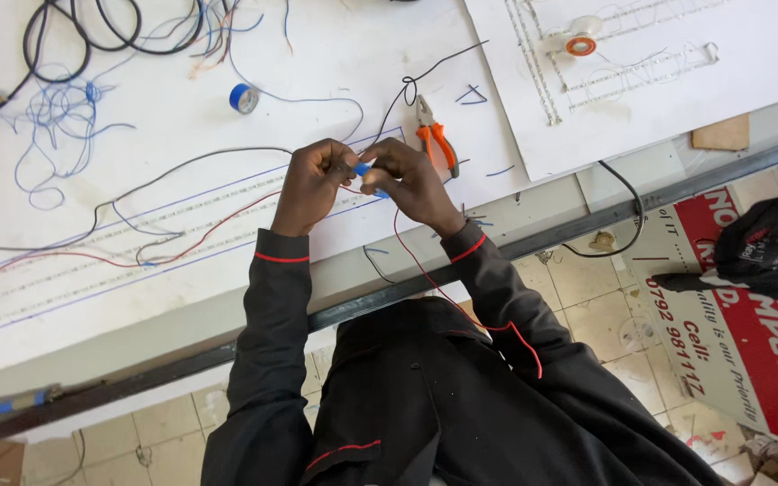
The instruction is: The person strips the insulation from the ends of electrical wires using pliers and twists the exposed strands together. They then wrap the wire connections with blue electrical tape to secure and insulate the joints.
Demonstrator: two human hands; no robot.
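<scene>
Both hands, the left hand [312, 180] and right hand [411, 184], pinch closed on a small blue-taped wire joint [366, 171] between them above the surface [335, 54], its axis running left-right, equally near each.
</scene>
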